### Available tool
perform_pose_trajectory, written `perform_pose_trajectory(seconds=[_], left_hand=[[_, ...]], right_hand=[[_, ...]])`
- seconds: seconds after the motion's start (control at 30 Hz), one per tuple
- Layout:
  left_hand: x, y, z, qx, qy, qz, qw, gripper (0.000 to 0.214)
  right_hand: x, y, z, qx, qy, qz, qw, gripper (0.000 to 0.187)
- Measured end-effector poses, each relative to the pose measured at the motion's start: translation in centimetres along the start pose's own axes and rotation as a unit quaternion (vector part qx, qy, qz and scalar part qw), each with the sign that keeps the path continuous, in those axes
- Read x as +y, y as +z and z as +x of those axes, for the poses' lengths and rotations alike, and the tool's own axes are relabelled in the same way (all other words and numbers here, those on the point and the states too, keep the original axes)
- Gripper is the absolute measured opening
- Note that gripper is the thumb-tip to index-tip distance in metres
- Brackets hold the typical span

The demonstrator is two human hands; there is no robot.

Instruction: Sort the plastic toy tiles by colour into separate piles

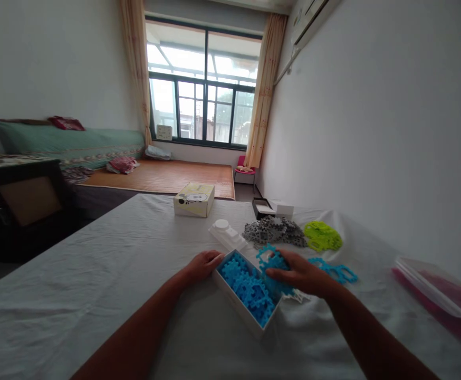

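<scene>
On the worktop (115,274), our left hand (203,264) braces the box (236,302), grip unclear; our right hand (299,274) clamps its fingers on blue pieces (250,289), which likely need seating flat.

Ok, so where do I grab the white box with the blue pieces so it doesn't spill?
Probably take the white box by its two long walls, one hand from each side, and lift it level. It is long, shallow and open on top, with blue pieces piled up to the rim, so tipping could spill them. The left hand rests at one end.
</scene>
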State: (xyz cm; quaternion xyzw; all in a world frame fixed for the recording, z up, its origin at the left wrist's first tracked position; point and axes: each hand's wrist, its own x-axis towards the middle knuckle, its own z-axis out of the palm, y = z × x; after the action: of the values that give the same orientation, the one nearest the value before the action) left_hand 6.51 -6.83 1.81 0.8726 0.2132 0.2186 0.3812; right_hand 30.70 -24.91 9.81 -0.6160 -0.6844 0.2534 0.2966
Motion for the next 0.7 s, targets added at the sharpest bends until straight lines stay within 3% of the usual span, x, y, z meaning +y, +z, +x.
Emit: perform_pose_trajectory(seconds=[0.07, 0.17, 0.27, 0.37, 0.47, 0.57, 0.7], left_hand=[[-0.1, 0.0, 0.0, 0.002, 0.0, 0.005, 1.0, 0.053], [-0.4, 0.0, 0.1, 0.032, 0.002, 0.007, 0.999, 0.051], [-0.3, -0.2, 0.1, 0.087, 0.008, -0.01, 0.996, 0.049], [0.8, -0.4, -0.1, 0.109, 0.051, -0.033, 0.992, 0.043], [2.4, -0.2, -0.3, 0.082, 0.12, -0.024, 0.989, 0.033], [3.4, 0.2, -0.5, 0.032, 0.167, 0.016, 0.985, 0.026], [3.0, 0.2, -0.4, 0.035, 0.181, 0.068, 0.981, 0.024]], right_hand=[[-1.8, 2.1, 2.5, -0.024, -0.018, -0.047, 0.998, 0.044], [-2.4, 3.7, 4.1, 0.004, 0.028, -0.125, 0.992, 0.051], [-1.8, 3.6, 3.2, 0.037, 0.033, -0.161, 0.986, 0.042], [-1.0, 3.0, 1.2, 0.025, 0.001, -0.179, 0.984, 0.025], [-0.5, 2.7, -0.3, 0.03, -0.008, -0.197, 0.98, 0.015], [-0.5, 3.0, -0.6, 0.065, -0.014, -0.156, 0.986, 0.017], [-0.7, 5.1, -0.4, 0.03, -0.048, -0.084, 0.995, 0.024]])
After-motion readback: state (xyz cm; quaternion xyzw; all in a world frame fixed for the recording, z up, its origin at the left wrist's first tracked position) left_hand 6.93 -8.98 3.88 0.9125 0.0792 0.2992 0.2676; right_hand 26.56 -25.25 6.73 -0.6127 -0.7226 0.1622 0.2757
